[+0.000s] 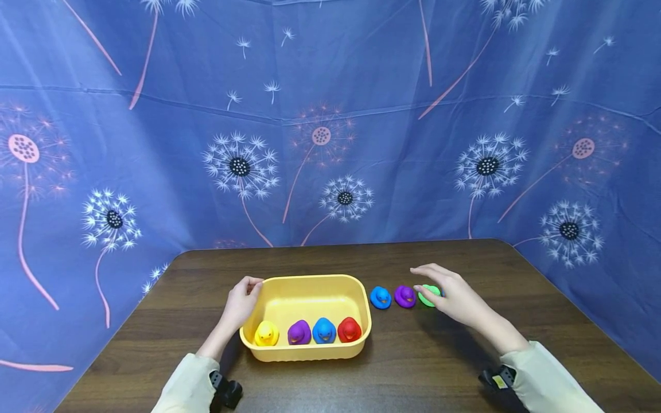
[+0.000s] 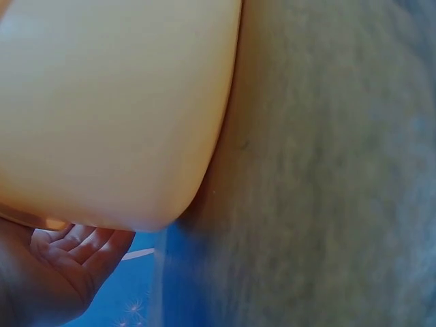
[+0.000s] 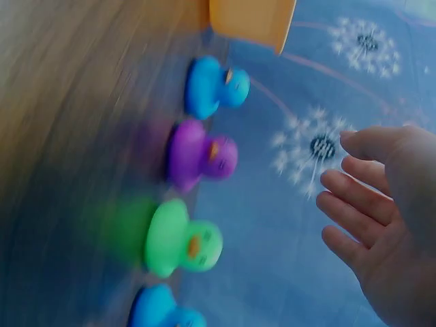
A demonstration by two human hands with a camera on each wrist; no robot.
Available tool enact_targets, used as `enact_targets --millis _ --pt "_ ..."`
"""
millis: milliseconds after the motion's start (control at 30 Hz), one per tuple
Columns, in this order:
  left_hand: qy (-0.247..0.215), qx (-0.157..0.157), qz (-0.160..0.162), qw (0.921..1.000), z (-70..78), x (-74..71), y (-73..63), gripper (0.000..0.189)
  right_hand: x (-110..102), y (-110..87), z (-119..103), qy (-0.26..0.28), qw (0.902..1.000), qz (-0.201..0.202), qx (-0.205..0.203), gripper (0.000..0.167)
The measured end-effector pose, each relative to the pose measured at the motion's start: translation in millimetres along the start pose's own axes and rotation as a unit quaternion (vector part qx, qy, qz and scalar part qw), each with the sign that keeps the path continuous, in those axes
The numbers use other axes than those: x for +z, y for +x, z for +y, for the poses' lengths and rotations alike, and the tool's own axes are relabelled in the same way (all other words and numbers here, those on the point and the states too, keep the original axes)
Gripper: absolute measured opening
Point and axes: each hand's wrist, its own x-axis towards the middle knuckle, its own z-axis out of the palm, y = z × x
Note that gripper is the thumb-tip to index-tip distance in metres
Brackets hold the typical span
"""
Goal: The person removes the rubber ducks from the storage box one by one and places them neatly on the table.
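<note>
Yellow tub [image 1: 310,354] gripped at its far left corner, right hand [image 1: 457,295] spread above a row

Right wrist view gives what the head view mostly hides: a last blue duck [image 3: 155,310] past the green duck [image 3: 165,235], cut by the frame edge. From the head, only a blue sliver shows behind the right hand, which also covers part of the green one. Left wrist view: mostly tub wall, soft in focus, fingers partly behind it.

In the tub, near its front wall, upright: yellow duck [image 1: 266,334], then after a gap purple duck [image 1: 299,332], blue duck [image 1: 324,331], red duck [image 1: 349,330]. On the brown surface [image 1: 320,390], outer blue duck [image 1: 380,297] just beside the tub, then outer purple duck [image 1: 405,296], the green, the last blue. Patterned blue cloth [image 1: 403,212] behind.

Left hand [image 1: 241,299] pinches the tub's rim; exact thumb placement probably can't be settled from these angles. Right hand: fingers extended, thumb well apart from them, holding nothing, apart from the ducks.
</note>
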Motion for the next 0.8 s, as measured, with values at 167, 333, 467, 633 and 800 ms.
enact_targets --millis 167,333,467,633,800 --pt "0.003 0.000 0.004 1.0000 -1.2 0.7 0.7 0.022 7 7.6 -17 0.018 0.9995 -0.022 -0.011 0.037" --pt "0.001 -0.003 0.002 1.0000 -1.1 0.8 2.5 0.023 15 16.5 -30 0.039 0.9985 -0.029 -0.027 0.039" --pt "0.001 -0.002 0.003 1.0000 -0.4 1.0 3.1 0.023 22 23.4 -38 0.054 0.9971 -0.041 -0.035 0.041" --pt "0.002 -0.002 0.006 1.0000 -0.8 1.0 1.9 0.023 30 29.2 -47 0.074 0.9944 -0.067 -0.036 0.040" --pt "-0.001 -0.001 0.005 1.0000 -1.3 1.5 1.5 0.022 37 33.5 -53 0.089 0.9911 -0.087 -0.048 0.037"
